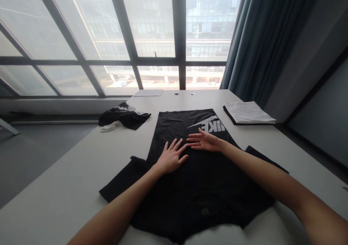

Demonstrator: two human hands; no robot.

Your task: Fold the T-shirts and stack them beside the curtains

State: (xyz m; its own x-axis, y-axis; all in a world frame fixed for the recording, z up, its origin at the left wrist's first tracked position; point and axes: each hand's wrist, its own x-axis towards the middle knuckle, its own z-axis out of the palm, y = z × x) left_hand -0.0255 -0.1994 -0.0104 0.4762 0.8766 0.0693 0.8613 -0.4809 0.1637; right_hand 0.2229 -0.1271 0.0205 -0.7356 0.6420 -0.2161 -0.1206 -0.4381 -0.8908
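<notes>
A black T-shirt (187, 179) lies spread out on the white table (73, 172), its collar toward me and its hem toward the window. A white printed logo, upside down from here, shows near the far right of the shirt. My left hand (172, 157) rests palm down on the shirt's middle with its fingers spread. Just right of it, my right hand (205, 141) is turned on its side over the fabric, fingers stretched out toward the left hand. Neither hand grips anything. Whether the right hand touches the cloth is hard to tell.
A crumpled heap of black and white clothing (123, 116) sits at the table's left edge. Folded white and black cloth (250, 113) lies at the right. Paper (148, 93) lies at the far end, before the large window. A dark curtain (258, 38) hangs at the right.
</notes>
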